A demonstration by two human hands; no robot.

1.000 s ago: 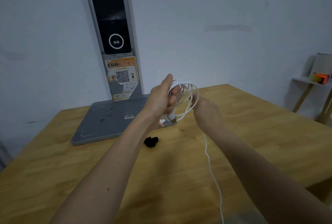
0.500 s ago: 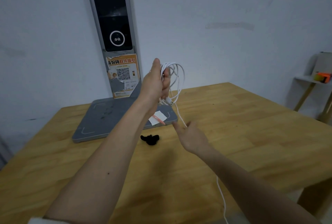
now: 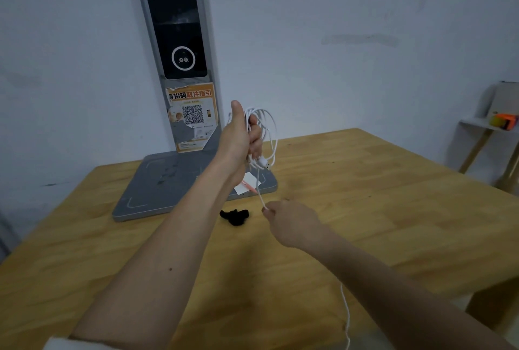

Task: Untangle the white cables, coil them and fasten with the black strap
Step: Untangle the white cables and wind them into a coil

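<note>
Left hand (image 3: 238, 136) raised at frame centre, fingers curled tight round a bundle of white cable loops (image 3: 264, 133); USB plug (image 3: 265, 163) dangles just below the fist. One strand drops from the bundle to the right hand (image 3: 292, 223), fingers pinched on it, lower centre; the rest of the cable trails off the near edge of the wooden surface (image 3: 393, 209). Black strap (image 3: 234, 216) lies on the surface between both forearms, just in front of the grey scanner base (image 3: 168, 184)
</note>
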